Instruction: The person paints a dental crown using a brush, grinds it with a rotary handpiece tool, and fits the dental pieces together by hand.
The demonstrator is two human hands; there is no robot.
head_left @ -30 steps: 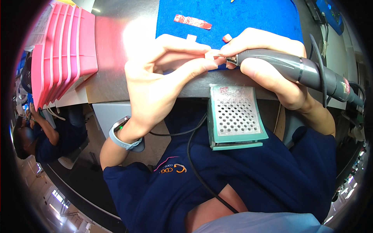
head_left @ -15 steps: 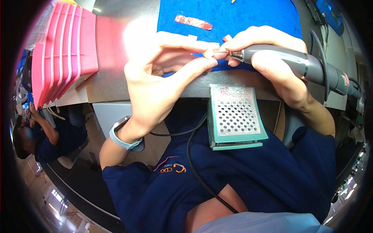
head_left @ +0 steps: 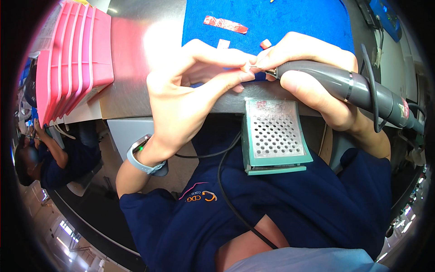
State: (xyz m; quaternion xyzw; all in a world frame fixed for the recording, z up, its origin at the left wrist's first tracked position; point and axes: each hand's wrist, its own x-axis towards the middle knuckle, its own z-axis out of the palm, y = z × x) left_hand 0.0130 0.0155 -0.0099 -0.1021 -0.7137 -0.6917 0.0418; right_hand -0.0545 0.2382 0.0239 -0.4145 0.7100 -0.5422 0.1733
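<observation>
My right hand [head_left: 312, 68] is wrapped round a dark grey rotary handpiece [head_left: 328, 75], its metal nose and thin bit [head_left: 257, 67] pointing left. Thumb and forefinger of my left hand [head_left: 190, 86] pinch a tiny pale piece [head_left: 246, 68], mostly hidden by the fingertips. The bit's tip meets or nearly meets this piece; I cannot tell which. Both hands are over the near edge of a blue cloth [head_left: 267, 22]. A small reddish piece [head_left: 265, 44] shows just beyond my right fingers.
A green box with a perforated metal top [head_left: 276, 133] stands at the table's near edge. Pink ribbed trays [head_left: 77, 63] are at the left. A red foil strip [head_left: 225, 24] and a small pale scrap [head_left: 223, 44] lie on the cloth. Another person [head_left: 59, 154] sits far left.
The handpiece has swung slightly, its rear end lower and its nose shifted left and down. My right thumb has moved left. My left fingers have dipped a little, still pinching.
</observation>
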